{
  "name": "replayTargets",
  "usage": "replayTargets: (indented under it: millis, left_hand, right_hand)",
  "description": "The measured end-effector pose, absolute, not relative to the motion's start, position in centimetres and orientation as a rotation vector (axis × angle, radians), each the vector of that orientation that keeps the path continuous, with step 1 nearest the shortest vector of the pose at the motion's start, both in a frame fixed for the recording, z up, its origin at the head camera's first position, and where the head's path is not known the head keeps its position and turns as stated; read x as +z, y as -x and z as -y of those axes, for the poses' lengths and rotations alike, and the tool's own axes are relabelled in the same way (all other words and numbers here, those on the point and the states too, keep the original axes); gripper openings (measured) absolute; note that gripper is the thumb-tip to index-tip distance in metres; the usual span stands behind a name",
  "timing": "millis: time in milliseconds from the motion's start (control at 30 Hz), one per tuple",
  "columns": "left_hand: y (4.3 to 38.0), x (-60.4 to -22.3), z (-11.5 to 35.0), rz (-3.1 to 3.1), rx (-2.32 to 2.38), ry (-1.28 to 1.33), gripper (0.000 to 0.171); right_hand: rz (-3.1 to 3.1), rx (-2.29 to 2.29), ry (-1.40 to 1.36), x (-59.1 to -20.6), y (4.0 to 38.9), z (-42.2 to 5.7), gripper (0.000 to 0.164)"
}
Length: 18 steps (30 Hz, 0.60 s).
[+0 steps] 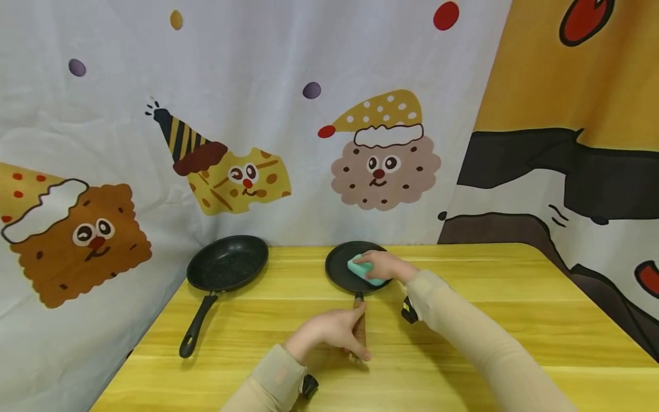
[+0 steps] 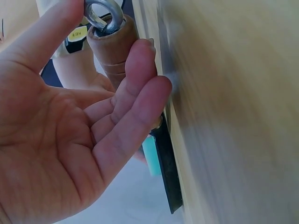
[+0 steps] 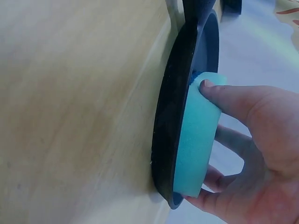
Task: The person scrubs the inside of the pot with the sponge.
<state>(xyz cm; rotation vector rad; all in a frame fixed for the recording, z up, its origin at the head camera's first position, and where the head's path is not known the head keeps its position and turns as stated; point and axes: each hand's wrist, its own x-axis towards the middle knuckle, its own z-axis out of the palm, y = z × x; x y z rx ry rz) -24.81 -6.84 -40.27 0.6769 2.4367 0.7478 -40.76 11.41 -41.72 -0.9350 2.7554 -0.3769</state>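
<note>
A small flat black frying pan (image 1: 337, 266) with a brown wooden handle (image 1: 361, 329) lies on the table, its handle pointing toward me. My left hand (image 1: 334, 329) holds this handle between thumb and fingers. In the left wrist view, a metal ring (image 2: 114, 14) shows at the handle's end, and the fingers (image 2: 133, 112) hide part of the handle. Inside the pan, my right hand (image 1: 383, 266) grips a turquoise sponge (image 1: 357, 266). The right wrist view shows the sponge (image 3: 198, 135) standing against the pan's inner surface, with a thin dark blue layer underneath.
A larger, deeper black frying pan (image 1: 226, 266) stands at the table's left edge, its black handle (image 1: 198, 326) pointing toward me. Behind the wooden table (image 1: 489, 297) hangs a cloth (image 1: 304, 46) printed with cartoon snacks. Dark straps with small devices sit at both wrists.
</note>
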Motion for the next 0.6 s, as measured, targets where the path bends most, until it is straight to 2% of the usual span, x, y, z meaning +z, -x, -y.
replayTargets:
  millis: [600]
  left_hand:
    - [24.9, -40.6, 6.8, -2.425, 0.753, -0.748, 0.106]
  right_hand:
    - [-2.784, -0.418, 1.031, -42.3, 38.8, -8.1, 0.049]
